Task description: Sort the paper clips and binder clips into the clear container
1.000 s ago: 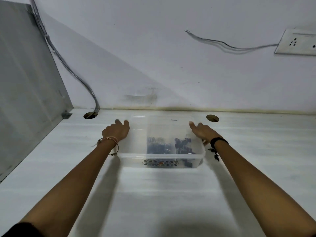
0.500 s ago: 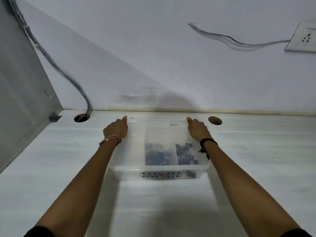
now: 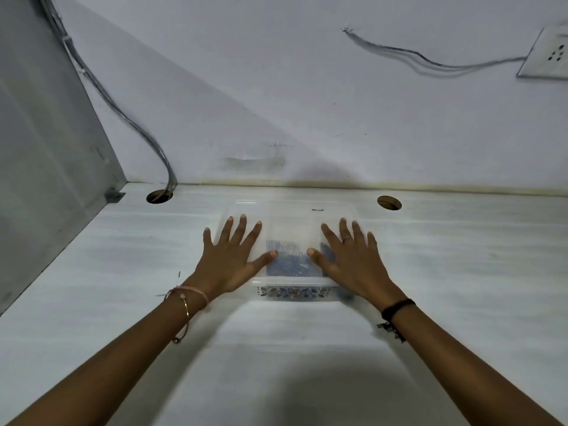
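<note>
A clear plastic container with a flowered band along its front stands on the white desk near the back wall. Dark clips lie inside it, seen between my two hands; a second dark pile sits mostly under my right hand. My left hand lies flat over the container's left part, fingers spread. My right hand lies flat over its right part, fingers spread too. Neither hand holds anything. Whether a lid is on the container I cannot tell.
The white desk has two round cable holes, one at back left with grey cables rising from it, one at back right. A grey panel walls the left side. A wall socket sits at upper right.
My hands left the container's two sides and now lie flat on top of it with spread fingers. The container came a little nearer to me between the earlier frames.
</note>
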